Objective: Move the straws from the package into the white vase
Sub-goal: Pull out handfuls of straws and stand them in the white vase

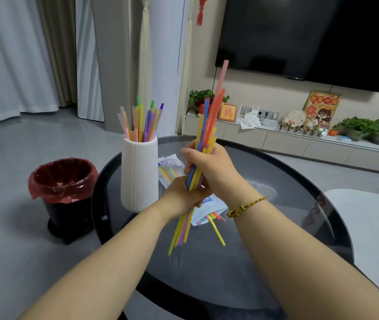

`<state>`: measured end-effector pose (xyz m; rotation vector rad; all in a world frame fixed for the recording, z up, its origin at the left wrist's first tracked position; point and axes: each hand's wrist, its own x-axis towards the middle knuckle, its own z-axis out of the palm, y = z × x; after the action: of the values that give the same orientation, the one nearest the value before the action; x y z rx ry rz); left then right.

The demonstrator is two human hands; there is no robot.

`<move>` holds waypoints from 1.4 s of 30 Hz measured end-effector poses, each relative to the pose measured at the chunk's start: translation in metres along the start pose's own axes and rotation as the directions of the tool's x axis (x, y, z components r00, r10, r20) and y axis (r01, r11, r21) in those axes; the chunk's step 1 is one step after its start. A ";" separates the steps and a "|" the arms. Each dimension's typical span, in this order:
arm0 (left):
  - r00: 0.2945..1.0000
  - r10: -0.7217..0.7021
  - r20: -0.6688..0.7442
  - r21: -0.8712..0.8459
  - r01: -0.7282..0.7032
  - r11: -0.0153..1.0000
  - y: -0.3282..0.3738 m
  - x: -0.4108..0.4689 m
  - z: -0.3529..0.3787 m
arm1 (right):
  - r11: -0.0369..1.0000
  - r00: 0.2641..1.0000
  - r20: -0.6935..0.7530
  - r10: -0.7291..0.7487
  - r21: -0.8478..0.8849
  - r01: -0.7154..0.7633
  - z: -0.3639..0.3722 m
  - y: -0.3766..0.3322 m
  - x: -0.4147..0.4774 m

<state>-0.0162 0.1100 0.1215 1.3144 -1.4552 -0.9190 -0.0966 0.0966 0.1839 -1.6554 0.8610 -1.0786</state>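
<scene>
Over the round dark glass table (pixel 276 239), both hands hold one big bunch of straws (pixel 203 144). The right hand (pixel 209 167) is wrapped tight around the middle of the bunch. The left hand (pixel 181 195) is squeezed around it just below. The straws stick out unevenly, some way up high and some hanging low.

Part of the job looks done. The white vase (pixel 139 174), at about 9 o'clock from the hands, already has many straws (pixel 141 123) standing in it. The package (pixel 207 204) lies flat on the table under the hands, and a few straws (pixel 169 173) still show inside it. So the held bunch must go in, and then the ones left in the bag.

A bin with a red bag (pixel 62 181) sits on the floor at 9 o'clock, past the vase. Nothing blocks the way to the vase, but it is already pretty full, so the bunch may be a tight fit.
</scene>
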 end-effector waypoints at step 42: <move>0.980 -0.168 0.106 0.035 0.165 0.986 -0.046 -0.014 -0.006 | 0.991 0.999 0.045 0.030 0.132 -0.036 0.006 0.041 0.002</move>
<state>0.0026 0.1177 0.0774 1.4421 -1.4604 -1.0992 -0.0932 0.0842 0.1444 -1.5430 0.7693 -1.0508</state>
